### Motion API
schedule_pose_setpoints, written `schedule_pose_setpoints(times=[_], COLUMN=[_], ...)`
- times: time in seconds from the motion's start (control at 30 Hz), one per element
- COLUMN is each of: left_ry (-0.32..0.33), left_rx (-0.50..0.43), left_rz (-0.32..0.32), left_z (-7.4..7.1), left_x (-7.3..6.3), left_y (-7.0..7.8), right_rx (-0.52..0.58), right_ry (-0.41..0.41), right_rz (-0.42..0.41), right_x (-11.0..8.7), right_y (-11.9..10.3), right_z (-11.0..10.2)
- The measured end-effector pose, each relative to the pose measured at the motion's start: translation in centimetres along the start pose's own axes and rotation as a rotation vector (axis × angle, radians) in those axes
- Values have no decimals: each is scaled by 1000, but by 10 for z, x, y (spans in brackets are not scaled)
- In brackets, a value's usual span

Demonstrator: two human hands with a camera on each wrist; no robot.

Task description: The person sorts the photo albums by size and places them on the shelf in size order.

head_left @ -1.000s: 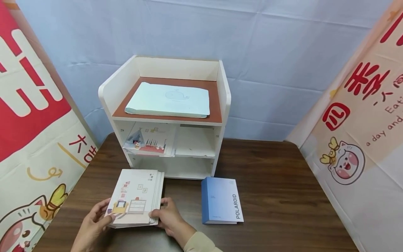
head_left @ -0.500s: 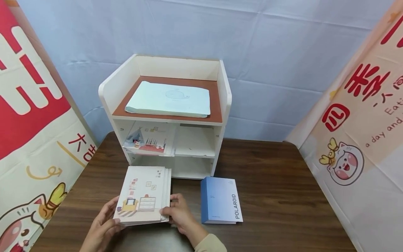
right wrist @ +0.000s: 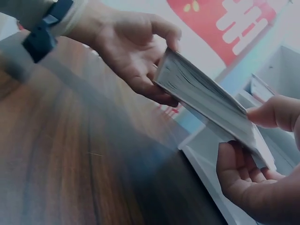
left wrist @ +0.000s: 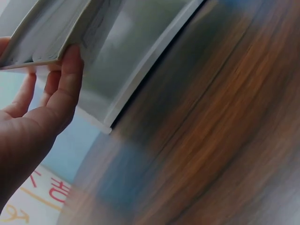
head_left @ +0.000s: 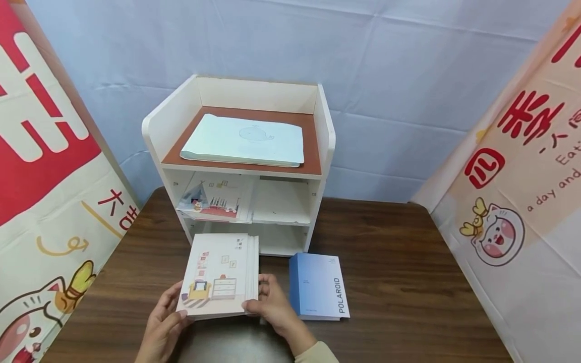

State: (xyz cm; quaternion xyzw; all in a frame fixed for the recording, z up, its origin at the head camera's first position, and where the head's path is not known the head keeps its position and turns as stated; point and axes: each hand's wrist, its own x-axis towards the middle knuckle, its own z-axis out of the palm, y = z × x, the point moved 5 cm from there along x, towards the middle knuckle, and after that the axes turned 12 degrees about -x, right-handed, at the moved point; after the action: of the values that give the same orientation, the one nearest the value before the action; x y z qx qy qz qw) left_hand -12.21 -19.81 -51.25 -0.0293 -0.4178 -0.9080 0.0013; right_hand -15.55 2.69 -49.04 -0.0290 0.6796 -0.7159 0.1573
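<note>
Left hand (head_left: 165, 318) pinches the illustrated book (head_left: 215, 269) at its lower left — right hand (head_left: 274, 305) pinches its right edge. Book's held above the tabletop (head_left: 395, 267), before the white shelf unit (head_left: 156, 126) — blue POLAROID book (head_left: 320, 287) at right.

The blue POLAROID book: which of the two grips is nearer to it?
The right grip, just left of the blue book in the head view. The left grip is farther left, across the white book.

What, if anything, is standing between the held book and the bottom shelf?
Nothing visible: the held book, gripped by the left hand and right hand, is in front of the bottom shelf. The blue book lies to its right.
</note>
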Motion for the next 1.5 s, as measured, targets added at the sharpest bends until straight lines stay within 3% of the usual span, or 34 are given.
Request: schedule_pose_setpoints(times=[0.33,0.67,0.93,1.03,1.27,1.37,1.5], left_ry=[24,38,-47,-48,22,-7,-97], left_rx=[-19,-9,-48,-32,20,11,-27], left_rz=[62,83,101,89,31,47,98], left_z=[17,37,47,51,62,66,72], left_x=[-4,-3,-3,-2,-4,-5,-5], left_y=[-2,-8,-14,-17,-13,-12,-10], right_rx=[0,-22,8,11,10,9,9], right_ry=[-26,22,53,65,81,90,97], right_rz=[-51,-48,-39,-42,-46,-52,-73], right_x=[-8,-21,-33,-36,-42,-46,-50], right_y=[-6,-10,-16,-19,-24,-26,-31], right_z=[-16,-32,-41,-45,-48,-49,-50])
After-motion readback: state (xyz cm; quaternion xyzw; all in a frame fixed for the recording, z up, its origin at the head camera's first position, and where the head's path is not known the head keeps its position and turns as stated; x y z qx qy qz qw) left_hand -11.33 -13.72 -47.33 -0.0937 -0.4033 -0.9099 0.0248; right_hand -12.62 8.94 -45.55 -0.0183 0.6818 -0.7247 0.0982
